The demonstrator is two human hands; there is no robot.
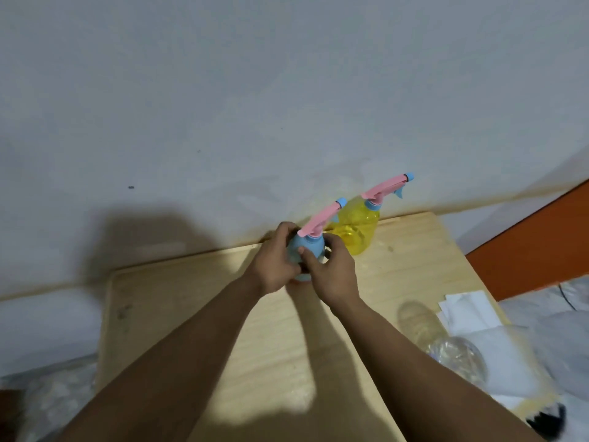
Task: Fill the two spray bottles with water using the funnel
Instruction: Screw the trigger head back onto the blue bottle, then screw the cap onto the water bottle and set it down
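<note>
A blue spray bottle [301, 250] with a pink spray head [320, 220] stands on the wooden table [197, 314] near its far edge. My left hand [274, 263] grips the bottle's left side. My right hand [331, 269] grips its right side just below the collar, thumb across the front. Behind it to the right stands a yellow transparent spray bottle [358, 231] with a pink head [387, 186], untouched. No funnel is visible.
A clear plastic water bottle [459, 355] lies at the table's right edge. White papers [468, 309] sit next to it. A white wall rises right behind the table. An orange panel [535, 247] is at the right.
</note>
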